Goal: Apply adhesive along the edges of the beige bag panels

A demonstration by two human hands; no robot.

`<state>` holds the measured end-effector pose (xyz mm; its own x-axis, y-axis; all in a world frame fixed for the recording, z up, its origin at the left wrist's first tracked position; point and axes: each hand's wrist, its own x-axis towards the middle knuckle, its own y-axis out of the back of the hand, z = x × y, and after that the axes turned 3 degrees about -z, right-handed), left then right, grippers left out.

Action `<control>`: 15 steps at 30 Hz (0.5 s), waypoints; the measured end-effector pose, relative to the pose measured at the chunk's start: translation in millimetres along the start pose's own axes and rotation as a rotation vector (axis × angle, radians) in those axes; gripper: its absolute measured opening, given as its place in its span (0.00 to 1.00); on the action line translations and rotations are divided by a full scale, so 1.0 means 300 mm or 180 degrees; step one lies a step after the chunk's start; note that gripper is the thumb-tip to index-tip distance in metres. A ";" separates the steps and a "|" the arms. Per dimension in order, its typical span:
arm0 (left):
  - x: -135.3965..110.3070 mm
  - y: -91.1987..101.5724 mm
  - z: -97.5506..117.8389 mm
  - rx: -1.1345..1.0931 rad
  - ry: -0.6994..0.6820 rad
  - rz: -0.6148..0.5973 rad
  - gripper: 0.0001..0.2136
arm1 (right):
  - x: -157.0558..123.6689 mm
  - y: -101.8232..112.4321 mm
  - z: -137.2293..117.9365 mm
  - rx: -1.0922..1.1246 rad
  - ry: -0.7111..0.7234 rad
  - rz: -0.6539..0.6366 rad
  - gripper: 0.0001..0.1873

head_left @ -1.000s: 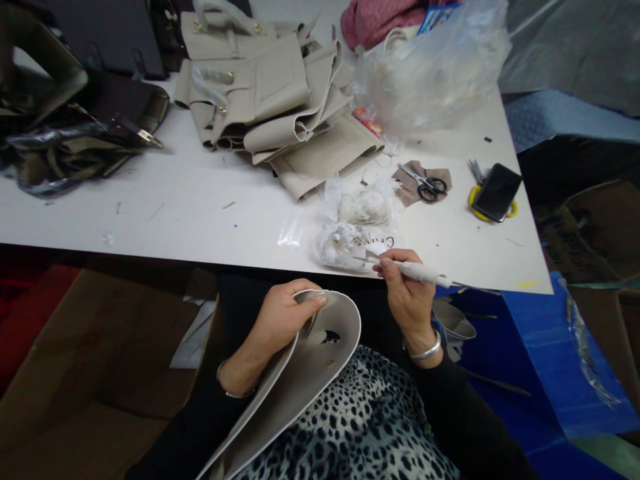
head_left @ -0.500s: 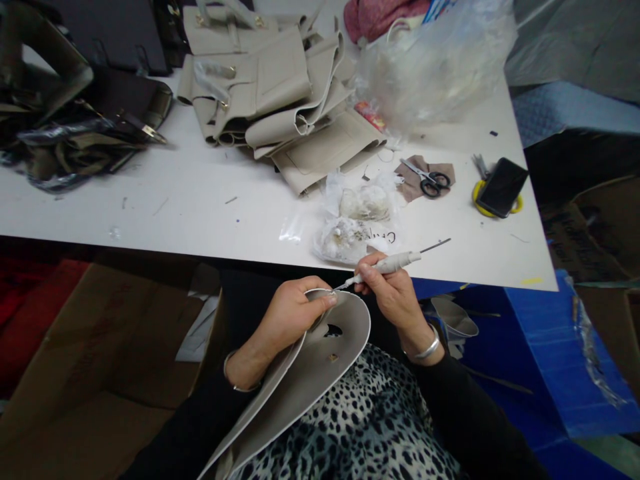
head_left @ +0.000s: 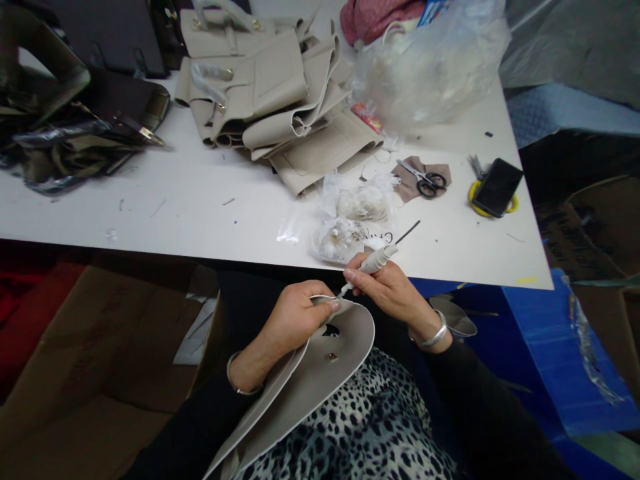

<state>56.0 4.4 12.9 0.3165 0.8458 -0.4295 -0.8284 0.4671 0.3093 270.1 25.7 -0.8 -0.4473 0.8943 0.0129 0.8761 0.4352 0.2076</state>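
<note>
A curved beige leather-like bag piece (head_left: pixel 345 363) is bent over on my lap, with a dark cut-out and a small gold fitting on its inner face. My left hand (head_left: pixel 295 317) pinches its upper edge between thumb and fingers. In my right hand (head_left: pixel 383 287) is an awl-like tool (head_left: pixel 379 259) with a white wrapped handle and a thin metal rod out of its back end. Its front tip meets the bag piece's edge right beside my left thumb; whether it has gone through I cannot tell.
On the white table (head_left: pixel 200 220) lie a stack of beige bag parts (head_left: pixel 275 80), scissors (head_left: pixel 425 179), plastic bags of whitish stuff (head_left: pixel 343 237) and a black phone (head_left: pixel 499 187) on a yellow tape roll. Dark bags (head_left: pixel 125 100) sit at left. Cardboard (head_left: pixel 100 360) and blue (head_left: pixel 540 360) boxes flank me.
The tool has tilted more upright, its rear rod swinging up and left. My right hand has shifted slightly left with it; my left hand keeps its pinch on the bag piece.
</note>
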 end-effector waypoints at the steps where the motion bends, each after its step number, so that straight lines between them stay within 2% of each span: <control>1: 0.000 -0.002 0.000 0.0009 -0.0007 -0.0009 0.05 | 0.002 0.003 -0.006 -0.0040 0.0034 -0.0057 0.17; 6: 0.000 -0.005 0.000 -0.0041 -0.0154 -0.0053 0.05 | -0.011 -0.006 -0.041 -0.0442 0.0277 -0.0133 0.13; 9: 0.004 -0.005 -0.005 -0.0051 -0.0234 -0.0071 0.04 | -0.026 -0.034 -0.047 -0.0514 0.0307 0.0030 0.12; 12: 0.009 -0.001 -0.014 -0.0078 -0.0245 -0.0038 0.05 | -0.039 -0.069 -0.032 -0.0212 0.0127 0.0493 0.13; 15: 0.012 0.009 -0.021 -0.0130 -0.0151 0.0003 0.06 | -0.043 -0.086 -0.002 0.0219 -0.0041 0.1302 0.15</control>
<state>52.1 7.2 6.8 0.3364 0.8579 -0.3883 -0.8465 0.4561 0.2745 253.3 2.9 -5.7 -0.0578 0.9960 0.0684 0.9913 0.0491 0.1220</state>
